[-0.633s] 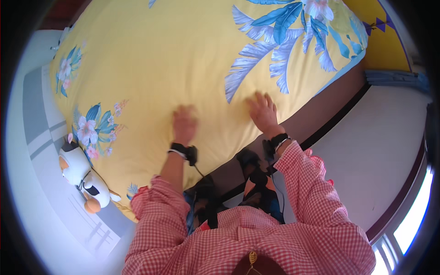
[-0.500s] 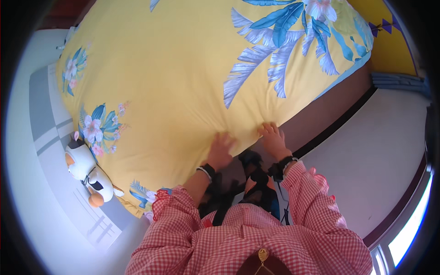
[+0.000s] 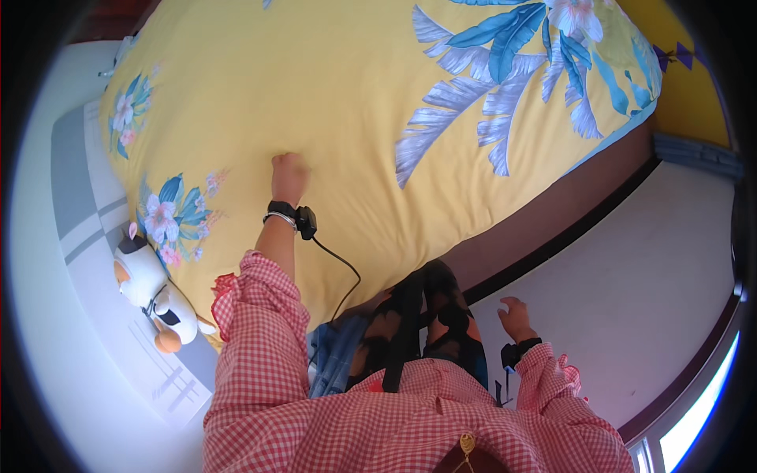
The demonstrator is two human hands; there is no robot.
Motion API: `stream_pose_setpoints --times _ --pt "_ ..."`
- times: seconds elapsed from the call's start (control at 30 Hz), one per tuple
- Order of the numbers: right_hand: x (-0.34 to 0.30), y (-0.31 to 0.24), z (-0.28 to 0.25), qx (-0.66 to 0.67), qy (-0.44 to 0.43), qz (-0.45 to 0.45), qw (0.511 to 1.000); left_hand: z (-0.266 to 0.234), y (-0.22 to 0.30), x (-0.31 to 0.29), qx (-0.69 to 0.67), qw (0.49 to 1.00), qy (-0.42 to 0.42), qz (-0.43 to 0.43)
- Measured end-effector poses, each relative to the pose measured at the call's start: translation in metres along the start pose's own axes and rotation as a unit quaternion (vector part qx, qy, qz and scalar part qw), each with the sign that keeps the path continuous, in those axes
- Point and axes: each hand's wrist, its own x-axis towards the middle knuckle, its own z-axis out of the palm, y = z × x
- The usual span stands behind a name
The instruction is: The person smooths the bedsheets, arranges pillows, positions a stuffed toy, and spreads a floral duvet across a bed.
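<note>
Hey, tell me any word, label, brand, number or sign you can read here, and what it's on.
There is no readable text.
The yellow sheet shows printed flowers and leaves, no lettering.
Any marking on the black device at the left wrist is too small to read.

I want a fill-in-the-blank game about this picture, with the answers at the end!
1. The bedsheet is mostly the colour ____.
2. Its print shows pink ____ as well as big blue leaves.
3. The hand nearer the plush toy is the person's ____ one.

Missing words: yellow; flowers; left
</note>
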Motion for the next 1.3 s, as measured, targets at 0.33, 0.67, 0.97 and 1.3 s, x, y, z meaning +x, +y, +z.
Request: stream_pose_setpoints --times 0.33,0.67,0.97,1.3 --pt "-0.001 -0.037 0.01 0.066 0.002 0.009 0.998 0.015 -0.035 -0.081 -0.295 0.939 -0.129 -0.125" --pt "0.035 -0.072 -0.024 0.081 -0.013 0.034 0.996 -0.048 -0.088 -0.505 0.095 0.73 -0.676 -0.004" --pt "0.126 -0.074 -0.096 0.257 0.154 0.135 0.944 0.007 0.125 -0.187 -0.177 0.943 -0.243 0.14" --pt "0.248 -0.038 -0.244 0.621 0.277 0.125 0.722 0.079 0.279 -0.132 0.035 0.963 -0.255 0.084"
